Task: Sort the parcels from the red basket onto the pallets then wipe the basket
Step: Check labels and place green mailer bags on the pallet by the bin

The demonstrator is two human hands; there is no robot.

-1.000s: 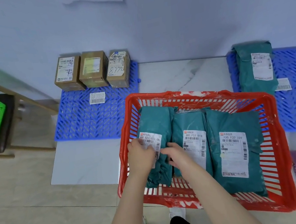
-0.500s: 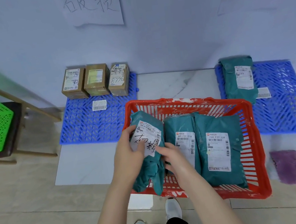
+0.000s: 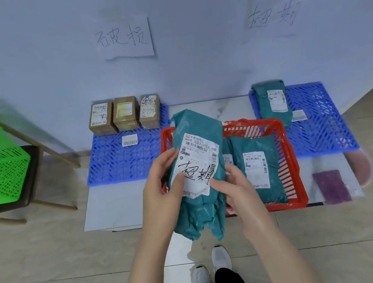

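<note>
1. Parcel (image 3: 198, 139) hangs above the red basket's (image 3: 292, 161) left end, left hand (image 3: 161, 191) and right hand (image 3: 235, 188) each with a grip on its label.
2. Slack wrapping could slip free.
3. Misread, it might land on the left pallet (image 3: 115, 163), not the right pallet (image 3: 320, 131).

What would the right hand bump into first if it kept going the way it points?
The teal parcel: the right hand pinches it, pointing up and left at its label. Past the parcel the left hand probably comes next, though depth is unclear.
</note>
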